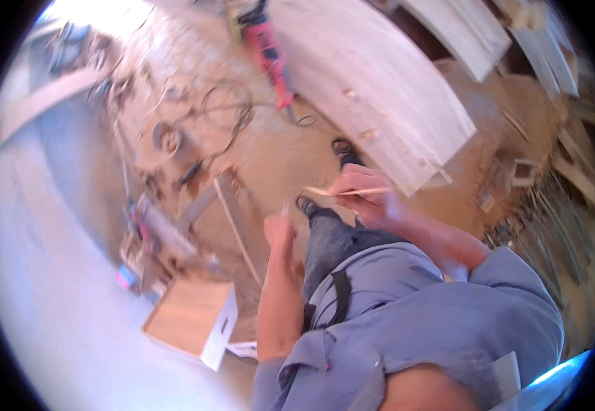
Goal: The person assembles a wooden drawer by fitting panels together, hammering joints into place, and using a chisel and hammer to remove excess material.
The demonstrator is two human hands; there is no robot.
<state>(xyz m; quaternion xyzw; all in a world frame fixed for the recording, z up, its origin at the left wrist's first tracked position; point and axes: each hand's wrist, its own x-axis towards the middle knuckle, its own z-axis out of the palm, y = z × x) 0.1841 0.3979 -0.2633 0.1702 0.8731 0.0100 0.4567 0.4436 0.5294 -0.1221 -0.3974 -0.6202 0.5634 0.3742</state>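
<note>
My right hand (362, 195) is closed around a thin, pale strip of wood (342, 192) that sticks out to the left, held above my legs. My left hand (279, 231) is raised just left of it, fingers curled and blurred; whether it holds anything is unclear. Both forearms come up from my blue shirt at the bottom. My shoes (342, 147) stand on a sawdust-covered floor.
A large pale wooden panel (379, 82) lies ahead on the right, a red power tool (270, 51) with cables beside it. A small wooden box (191, 318) sits at lower left. Scrap wood and tools litter the floor (263, 144) at both sides.
</note>
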